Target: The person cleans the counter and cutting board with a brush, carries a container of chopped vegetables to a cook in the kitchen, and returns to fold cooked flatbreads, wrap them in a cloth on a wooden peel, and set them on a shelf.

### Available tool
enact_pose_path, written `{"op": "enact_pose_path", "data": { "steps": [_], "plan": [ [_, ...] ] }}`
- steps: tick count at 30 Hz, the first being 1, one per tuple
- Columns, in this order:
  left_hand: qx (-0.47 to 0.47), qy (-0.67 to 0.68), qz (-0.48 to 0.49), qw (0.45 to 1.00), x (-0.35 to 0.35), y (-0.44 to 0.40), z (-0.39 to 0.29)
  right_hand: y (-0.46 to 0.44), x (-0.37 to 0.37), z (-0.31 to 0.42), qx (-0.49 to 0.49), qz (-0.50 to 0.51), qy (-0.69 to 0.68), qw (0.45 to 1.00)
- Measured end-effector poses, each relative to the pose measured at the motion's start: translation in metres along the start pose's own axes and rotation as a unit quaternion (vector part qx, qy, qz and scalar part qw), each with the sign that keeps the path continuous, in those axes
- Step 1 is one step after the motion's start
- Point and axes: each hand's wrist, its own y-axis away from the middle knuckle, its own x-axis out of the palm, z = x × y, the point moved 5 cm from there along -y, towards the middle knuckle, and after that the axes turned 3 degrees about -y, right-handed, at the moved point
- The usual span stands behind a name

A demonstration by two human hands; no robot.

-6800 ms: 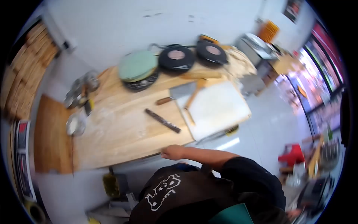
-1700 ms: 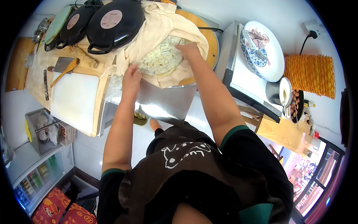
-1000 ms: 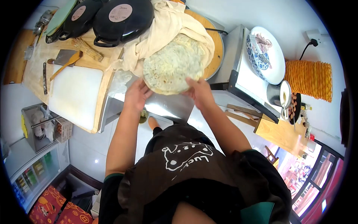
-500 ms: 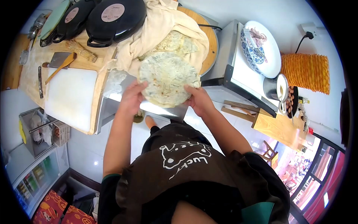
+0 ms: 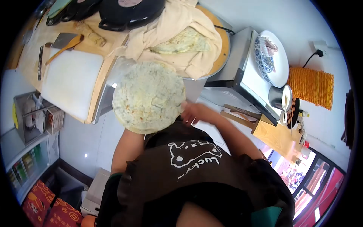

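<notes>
A round, pale green-flecked flatbread (image 5: 149, 97) is held up in front of the apron. It covers my left hand, whose forearm (image 5: 127, 149) runs in beneath it, so the bread rests on that hand and its fingers are hidden. At the right rim is my right hand (image 5: 193, 112), smeared by motion. Its fingers look loose and apart, and one tip reaches the bread's edge. Behind, a folded flatbread (image 5: 183, 41) lies on a beige cloth (image 5: 200, 65) over a round wooden board (image 5: 224, 45).
Left on the worktop are a white cutting board (image 5: 72, 83), a wooden spatula (image 5: 68, 47) and a scraper (image 5: 60, 39). Black pans (image 5: 130, 14) stand at the back. To the right are a blue-patterned oval dish (image 5: 280, 66), a metal pot (image 5: 278, 96) and an orange latticed stack (image 5: 312, 87).
The flatbread has come nearer my body and shifted left, and my left hand has gone under it. My right hand has loosened at the rim. The folded flatbread behind is now more exposed.
</notes>
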Motion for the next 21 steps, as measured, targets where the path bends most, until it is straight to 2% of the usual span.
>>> {"op": "enact_pose_path", "data": {
  "steps": [1,2,3,4,5,7,10,13,16,19,21],
  "plan": [
    [0.004,-0.003,-0.001,1.000,0.000,-0.001,-0.004,0.001,-0.024,0.020,-0.093,-0.045,0.058,0.993],
    [0.007,-0.004,-0.001,1.000,0.000,-0.003,-0.007,-0.009,-0.052,0.029,-0.149,-0.106,0.041,0.982],
    [0.010,-0.005,0.001,1.000,0.001,-0.004,-0.010,-0.024,-0.079,0.038,-0.140,-0.196,0.013,0.970],
    [0.012,-0.006,0.001,1.000,0.002,-0.005,-0.012,-0.038,-0.104,0.052,-0.183,-0.250,0.038,0.950],
    [0.011,-0.006,0.001,1.000,0.002,-0.005,-0.013,-0.065,-0.128,0.057,-0.204,-0.249,-0.065,0.945],
    [0.014,-0.006,-0.001,1.000,0.003,-0.003,-0.015,-0.095,-0.143,0.084,-0.183,-0.285,-0.257,0.905],
    [0.017,-0.005,-0.007,1.000,0.002,0.005,-0.018,-0.115,-0.140,0.112,-0.121,-0.300,-0.337,0.884],
    [0.017,0.004,-0.008,1.000,0.002,0.011,-0.018,-0.137,-0.141,0.109,-0.116,-0.275,-0.381,0.875],
    [0.016,0.013,-0.009,1.000,0.000,0.018,-0.017,-0.126,-0.123,0.129,-0.119,-0.245,-0.354,0.894],
    [0.010,0.024,-0.007,1.000,0.005,0.024,-0.015,-0.142,-0.136,0.129,-0.100,-0.270,-0.327,0.900],
    [0.003,0.030,-0.003,1.000,0.009,0.027,-0.012,-0.127,-0.128,0.142,-0.155,-0.248,-0.385,0.875]
  ]
}}
